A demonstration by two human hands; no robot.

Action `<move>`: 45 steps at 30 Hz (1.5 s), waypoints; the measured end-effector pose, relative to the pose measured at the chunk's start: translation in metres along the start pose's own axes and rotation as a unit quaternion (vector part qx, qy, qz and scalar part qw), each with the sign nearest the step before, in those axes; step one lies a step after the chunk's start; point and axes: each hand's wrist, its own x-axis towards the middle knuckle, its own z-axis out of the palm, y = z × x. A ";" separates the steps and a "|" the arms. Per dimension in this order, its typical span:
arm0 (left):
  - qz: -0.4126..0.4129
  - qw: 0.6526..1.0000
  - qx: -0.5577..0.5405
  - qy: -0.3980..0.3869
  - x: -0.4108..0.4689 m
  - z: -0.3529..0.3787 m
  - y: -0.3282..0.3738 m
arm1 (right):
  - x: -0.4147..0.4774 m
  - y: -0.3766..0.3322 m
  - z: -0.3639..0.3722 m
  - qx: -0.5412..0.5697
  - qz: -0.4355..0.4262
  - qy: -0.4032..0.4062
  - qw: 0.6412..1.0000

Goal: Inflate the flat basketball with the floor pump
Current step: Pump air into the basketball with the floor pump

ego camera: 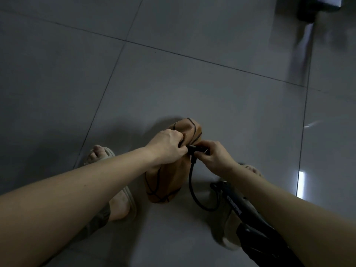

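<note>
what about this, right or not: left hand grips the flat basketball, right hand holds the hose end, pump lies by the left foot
Not quite: the head view shows the pump by the right foot, not the left. The left hand grips the basketball and the right hand holds the hose end.

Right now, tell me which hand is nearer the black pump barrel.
Right. The right hand holds the hose connector, with the pump barrel passing under its forearm; the left hand grips the basketball, farther off across the hose.
</note>
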 end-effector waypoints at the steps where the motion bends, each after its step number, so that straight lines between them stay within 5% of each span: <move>1: -0.004 1.000 0.000 -0.011 0.002 -0.001 0.001 | 0.001 0.000 0.001 0.002 0.004 0.003 1.000; 16: 0.030 0.999 -0.038 -0.023 0.001 0.007 0.002 | -0.004 0.003 0.002 0.049 0.059 -0.007 0.997; 24: 0.034 0.998 -0.042 -0.021 -0.004 0.026 0.013 | 0.007 -0.008 -0.004 0.035 0.167 -0.012 0.985; 29: 0.013 0.999 -0.040 -0.006 -0.004 0.024 0.016 | -0.007 -0.005 -0.015 0.186 0.326 -0.021 0.927; 32: -0.005 0.999 -0.041 -0.001 -0.003 0.022 0.016 | -0.015 -0.013 -0.028 0.085 0.378 -0.045 0.921; 37: -0.032 0.998 -0.055 -0.008 -0.001 0.022 0.022 | -0.011 -0.047 -0.036 -0.147 0.333 -0.093 0.927; 45: -0.061 0.995 -0.078 -0.011 -0.002 0.018 0.027 | -0.004 -0.049 -0.027 -0.175 0.298 -0.108 0.932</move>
